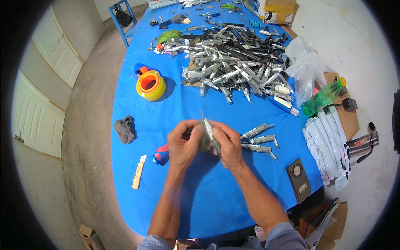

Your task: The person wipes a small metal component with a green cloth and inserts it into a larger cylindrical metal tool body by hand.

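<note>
Over the middle of the blue-covered table, my right hand (228,146) is closed around a slender grey-and-white mechanism (209,128), which looks like the insides of an electric toothbrush. Its white end points away from me, with a thin shaft at the tip. My left hand (185,139) meets it from the other side, fingers closed on a dull green cloth-like piece (204,143) pressed against the mechanism. Several similar mechanisms (260,141) lie just right of my right hand. Partly hidden behind my left wrist is a red-and-blue tool handle (160,154).
A large heap of mechanisms (233,62) covers the far middle. Yellow tape (151,85), a grey cloth (124,130) and a wood-coloured strip (139,173) lie left. At right are a phone (298,180), white plastic bags (325,146), a green bottle (325,98) and a flask (362,143).
</note>
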`<state>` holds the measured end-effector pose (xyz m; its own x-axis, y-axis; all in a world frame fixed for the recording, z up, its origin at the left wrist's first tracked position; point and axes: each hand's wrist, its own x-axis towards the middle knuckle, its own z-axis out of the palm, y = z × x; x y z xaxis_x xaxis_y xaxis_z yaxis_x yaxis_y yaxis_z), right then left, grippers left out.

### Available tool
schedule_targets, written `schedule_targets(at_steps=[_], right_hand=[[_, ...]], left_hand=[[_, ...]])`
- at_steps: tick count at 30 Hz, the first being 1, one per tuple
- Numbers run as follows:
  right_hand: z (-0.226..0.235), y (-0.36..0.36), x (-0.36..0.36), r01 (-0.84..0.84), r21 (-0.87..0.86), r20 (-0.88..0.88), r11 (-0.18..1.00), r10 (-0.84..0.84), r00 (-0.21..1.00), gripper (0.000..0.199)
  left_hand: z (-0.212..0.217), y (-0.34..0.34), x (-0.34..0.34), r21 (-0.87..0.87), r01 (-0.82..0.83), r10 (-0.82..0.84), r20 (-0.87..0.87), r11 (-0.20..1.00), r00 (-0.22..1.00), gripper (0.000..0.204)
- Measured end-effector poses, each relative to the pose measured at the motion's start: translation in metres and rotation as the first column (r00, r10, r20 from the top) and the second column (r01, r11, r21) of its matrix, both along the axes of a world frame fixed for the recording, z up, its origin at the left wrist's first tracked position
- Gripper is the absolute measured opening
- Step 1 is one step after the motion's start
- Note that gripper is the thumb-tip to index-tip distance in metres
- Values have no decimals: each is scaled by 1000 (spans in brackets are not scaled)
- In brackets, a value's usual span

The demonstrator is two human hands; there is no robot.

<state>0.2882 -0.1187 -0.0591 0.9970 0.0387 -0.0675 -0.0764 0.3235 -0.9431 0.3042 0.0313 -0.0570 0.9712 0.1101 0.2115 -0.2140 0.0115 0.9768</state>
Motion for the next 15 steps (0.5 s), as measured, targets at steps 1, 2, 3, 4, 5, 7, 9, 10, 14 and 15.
schedule_targets(at_steps=[1,2,3,4,5,7,9,10,14,15], right_hand=[[0,0,0,2,3,-4,1000,-2,1000,36],[0,-1,0,5,20,-19,1000,-4,1000,37],[1,0,0,8,37,-35,999,-7,999,37],[1,0,0,12,53,-50,999,-9,999,37],[1,0,0,18,73,-60,997,-13,998,37],[0,0,1,32,109,-79,993,-23,997,38],[-1,-1,2,26,146,-90,989,-13,996,38],[-2,-1,2,24,163,-96,986,-8,995,39],[-1,-4,2,-1,231,-107,973,26,994,39],[-1,-4,2,0,254,-121,967,32,992,39]], left_hand=[[0,-1,0,4,-4,4,4,1000,1000,13],[0,-2,-1,1,2,-2,-2,1000,1000,14],[0,-2,-1,0,7,-7,-8,1000,1000,15],[0,-3,-2,-2,13,-13,-13,1000,1000,16],[0,-4,-3,2,5,-5,-9,1000,1000,15],[0,-7,-3,9,-8,8,2,1000,1000,15],[1,-8,-4,1,-6,6,-17,1000,1000,16],[2,-8,-4,-4,-5,5,-27,1000,1000,16],[5,-11,-5,-186,-6,-13,-101,983,995,17],[2,-10,-3,-219,-22,-2,-105,975,994,17]])
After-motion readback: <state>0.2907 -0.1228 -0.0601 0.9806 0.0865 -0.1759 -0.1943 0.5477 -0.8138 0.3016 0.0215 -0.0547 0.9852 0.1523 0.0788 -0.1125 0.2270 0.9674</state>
